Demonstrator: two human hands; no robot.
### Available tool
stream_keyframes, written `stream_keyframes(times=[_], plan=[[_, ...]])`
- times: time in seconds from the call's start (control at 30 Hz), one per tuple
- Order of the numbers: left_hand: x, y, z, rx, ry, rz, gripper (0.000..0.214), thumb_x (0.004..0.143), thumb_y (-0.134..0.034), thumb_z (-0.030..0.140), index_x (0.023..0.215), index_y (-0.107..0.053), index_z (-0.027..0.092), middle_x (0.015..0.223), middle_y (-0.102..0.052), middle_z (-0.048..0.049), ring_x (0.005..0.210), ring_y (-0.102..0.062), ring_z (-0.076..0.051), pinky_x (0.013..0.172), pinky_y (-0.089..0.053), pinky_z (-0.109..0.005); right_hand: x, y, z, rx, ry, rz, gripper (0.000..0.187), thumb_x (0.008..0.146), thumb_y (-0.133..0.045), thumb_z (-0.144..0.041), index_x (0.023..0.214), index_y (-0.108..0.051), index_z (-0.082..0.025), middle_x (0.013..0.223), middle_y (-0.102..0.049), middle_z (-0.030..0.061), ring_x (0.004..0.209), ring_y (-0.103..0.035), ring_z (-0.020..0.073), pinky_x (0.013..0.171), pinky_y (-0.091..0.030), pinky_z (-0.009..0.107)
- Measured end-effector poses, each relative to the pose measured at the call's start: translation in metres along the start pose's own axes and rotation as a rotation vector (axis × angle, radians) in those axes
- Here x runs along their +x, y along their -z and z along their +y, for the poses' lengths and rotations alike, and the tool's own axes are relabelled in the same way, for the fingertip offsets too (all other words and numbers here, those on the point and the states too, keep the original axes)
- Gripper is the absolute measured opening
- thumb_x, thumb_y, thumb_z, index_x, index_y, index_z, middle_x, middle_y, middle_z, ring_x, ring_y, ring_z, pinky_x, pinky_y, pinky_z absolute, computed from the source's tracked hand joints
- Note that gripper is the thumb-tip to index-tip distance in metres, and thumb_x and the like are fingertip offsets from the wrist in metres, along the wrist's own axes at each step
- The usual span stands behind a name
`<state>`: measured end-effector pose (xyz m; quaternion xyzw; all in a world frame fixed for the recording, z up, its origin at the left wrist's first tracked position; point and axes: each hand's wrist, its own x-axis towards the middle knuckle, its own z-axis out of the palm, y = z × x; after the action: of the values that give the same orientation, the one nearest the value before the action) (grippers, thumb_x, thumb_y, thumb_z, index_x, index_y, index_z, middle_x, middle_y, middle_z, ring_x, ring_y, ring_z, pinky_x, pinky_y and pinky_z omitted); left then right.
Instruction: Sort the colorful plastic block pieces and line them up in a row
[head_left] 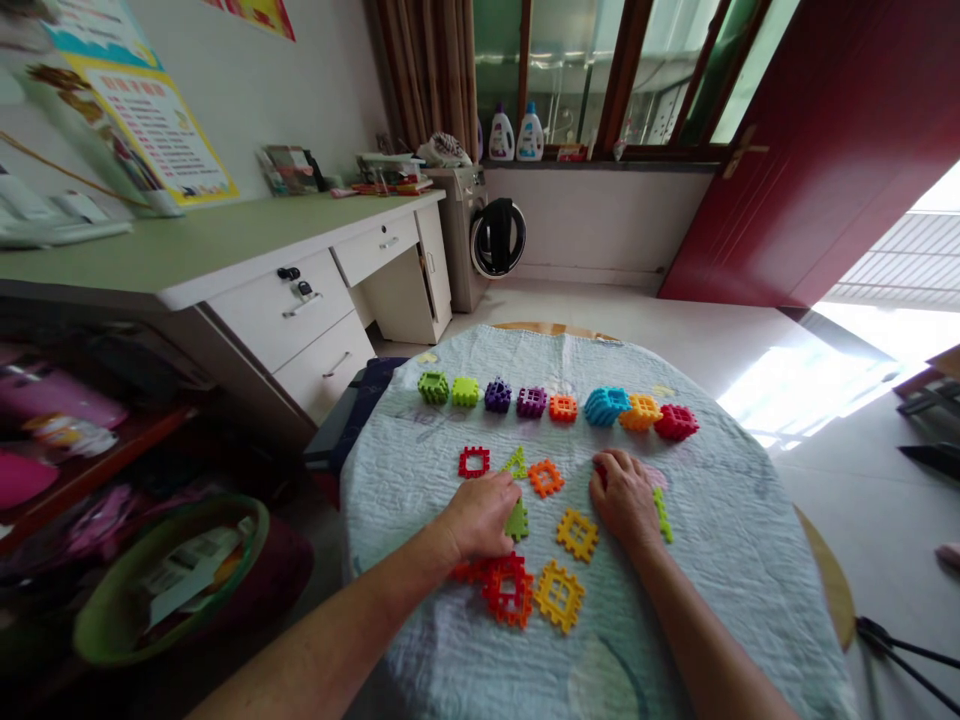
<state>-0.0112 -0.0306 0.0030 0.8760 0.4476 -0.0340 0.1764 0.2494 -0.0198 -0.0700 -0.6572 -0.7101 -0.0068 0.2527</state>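
Observation:
My left hand (484, 515) is closed at the edge of a green notched plastic building piece (517, 520), which it partly covers. Just beyond its fingers lie a red square frame piece (474, 462), a lime triangular piece (517, 462) and an orange piece (546, 478). Below its wrist are overlapping red pieces (510, 592). My right hand (626, 495) rests on the cloth with curled fingers; a bit of red shows under the fingertips, too hidden to name. Left of it lies a yellow window piece (577, 535), with another yellow piece (559, 596) nearer me. A lime strip piece (662, 515) lies to its right.
Along the far side of the cloth-covered round table (720, 560) stands a row of sorted stacks, including green (433, 388), purple (532, 402), blue (606, 406) and red (676, 422). A desk (225, 245) and a bin (172, 580) are at the left.

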Motion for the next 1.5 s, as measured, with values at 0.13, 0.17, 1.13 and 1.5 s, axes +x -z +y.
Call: stream_keyframes(times=[0.13,0.17,1.13,1.5], plan=[[0.000,0.010,-0.025,-0.151,-0.071,0.141,0.041,0.064,-0.071,0.031,0.103,-0.060,0.021,0.105,-0.062,-0.0066,0.098,-0.060,-0.023,0.089,-0.050,-0.033,-0.001,-0.001,0.001,-0.012,0.013,0.006,0.021,0.088,-0.049,-0.024,0.102,-0.064,-0.022,0.110,-0.064,0.0075,0.102,-0.055,0.0234,0.095,-0.042,0.039],[-0.001,0.016,-0.036,-0.176,-0.073,0.196,0.043,0.064,-0.070,0.029,0.105,-0.059,0.021,0.105,-0.061,-0.0061,0.098,-0.060,-0.023,0.090,-0.050,-0.033,-0.001,-0.001,0.002,-0.013,0.016,0.005,0.021,0.089,-0.049,-0.024,0.102,-0.064,-0.022,0.110,-0.064,0.0076,0.102,-0.055,0.0234,0.095,-0.042,0.038],[0.067,0.115,-0.207,0.187,0.280,0.147,0.058,0.059,-0.063,0.010,0.116,-0.059,0.018,0.118,-0.056,-0.0079,0.112,-0.055,-0.024,0.099,-0.043,-0.030,0.000,0.000,0.003,-0.008,0.021,-0.016,0.020,0.089,-0.050,-0.024,0.103,-0.064,-0.021,0.112,-0.065,0.0076,0.106,-0.058,0.0237,0.097,-0.043,0.039],[0.068,0.116,-0.209,0.194,0.304,0.073,0.065,0.060,-0.062,0.010,0.124,-0.057,0.017,0.128,-0.056,-0.0094,0.118,-0.054,-0.027,0.103,-0.042,-0.033,-0.001,0.000,0.001,-0.016,0.014,-0.024,0.018,0.090,-0.049,-0.022,0.103,-0.061,-0.021,0.113,-0.063,0.0077,0.106,-0.056,0.0241,0.097,-0.042,0.039]])
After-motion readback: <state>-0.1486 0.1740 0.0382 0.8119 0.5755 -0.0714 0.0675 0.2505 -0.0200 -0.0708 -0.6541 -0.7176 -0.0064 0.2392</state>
